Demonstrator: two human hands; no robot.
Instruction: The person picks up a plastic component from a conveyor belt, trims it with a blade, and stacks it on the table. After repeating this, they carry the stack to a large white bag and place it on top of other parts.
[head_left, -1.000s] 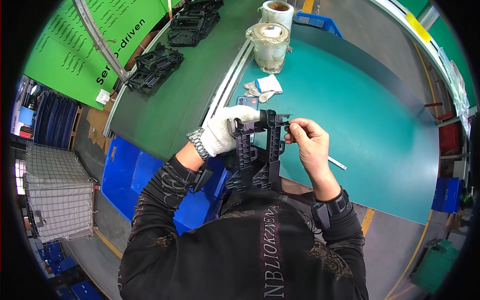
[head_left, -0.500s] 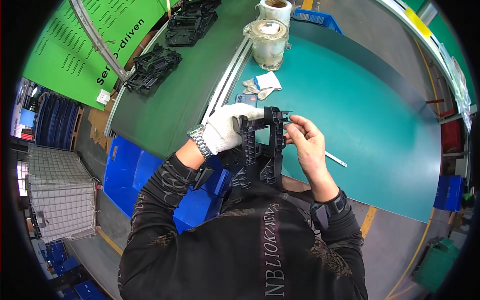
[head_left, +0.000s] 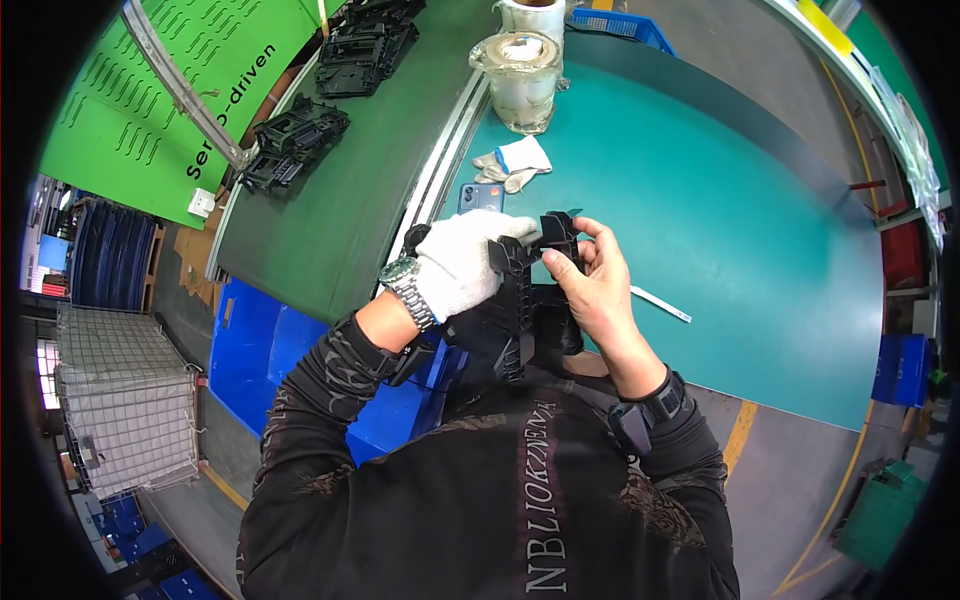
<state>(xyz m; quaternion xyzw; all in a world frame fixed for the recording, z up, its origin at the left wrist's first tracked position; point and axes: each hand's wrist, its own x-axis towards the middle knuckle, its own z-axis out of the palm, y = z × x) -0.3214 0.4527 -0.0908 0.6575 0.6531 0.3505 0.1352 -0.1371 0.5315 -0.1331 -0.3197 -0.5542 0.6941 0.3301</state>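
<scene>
I hold a black plastic frame part (head_left: 522, 300) upright in front of my chest, above the near edge of the teal table (head_left: 720, 200). My left hand (head_left: 462, 262), in a white glove with a wristwatch, grips the part's upper left side. My bare right hand (head_left: 592, 280) pinches its top right corner, fingers closed on the plastic. The lower end of the part hangs down against my dark sleeves and is partly hidden.
A phone (head_left: 480, 197), a folded white glove (head_left: 515, 162) and a thin white strip (head_left: 660, 304) lie on the teal table. Clear tape rolls (head_left: 522, 80) stand at its far side. Black parts (head_left: 295, 140) sit on the dark green belt. Blue bins (head_left: 260, 350) lie to my left.
Both hands have turned the black part, bringing its top closer together; my gloved left hand shifted over its upper left side while the right hand's fingers moved onto the top corner.
</scene>
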